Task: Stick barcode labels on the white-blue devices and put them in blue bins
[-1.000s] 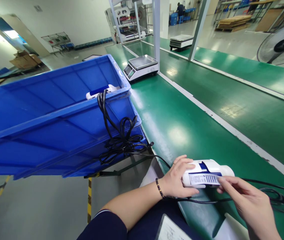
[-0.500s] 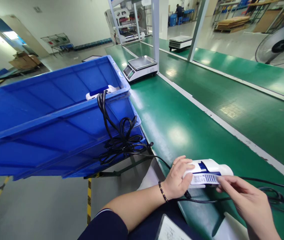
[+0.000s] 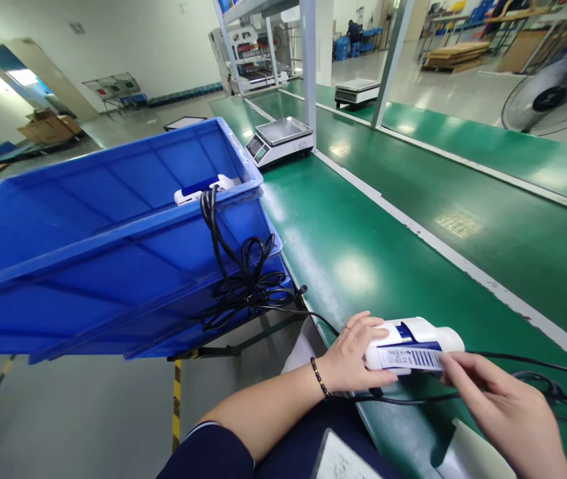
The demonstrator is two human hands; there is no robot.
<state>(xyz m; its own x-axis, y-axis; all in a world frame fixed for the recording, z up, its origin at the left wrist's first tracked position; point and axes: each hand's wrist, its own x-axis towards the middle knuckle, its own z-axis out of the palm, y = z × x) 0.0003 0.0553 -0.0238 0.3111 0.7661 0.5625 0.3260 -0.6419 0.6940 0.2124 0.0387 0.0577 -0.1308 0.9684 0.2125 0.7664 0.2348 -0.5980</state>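
On the green bench top lies a white-and-blue plastic device (image 3: 426, 328), whose exact kind I cannot tell. My left hand (image 3: 356, 356) grips its left end, fingers over the top and thumb along the lower edge. A printed white label (image 3: 410, 358) with dark stripes lies along the near side of the device. Thumb and forefinger of my right hand (image 3: 506, 406) pinch the label's right end. I cannot tell how much of the label is stuck down. Black cable (image 3: 413, 402) runs below the device and off to the right.
Blue bins (image 3: 128, 246) stand at the left, with another white-and-blue device (image 3: 196, 191) inside and coiled black cable (image 3: 248, 279) hanging over the side. Farther along the green bench (image 3: 343, 233) is a scale (image 3: 283, 138). A curled pale sheet (image 3: 473, 452) lies near my right forearm.
My left thumb has slid off the label, down to the device's lower edge. The pinched right end of the label has shifted slightly right with my right hand.
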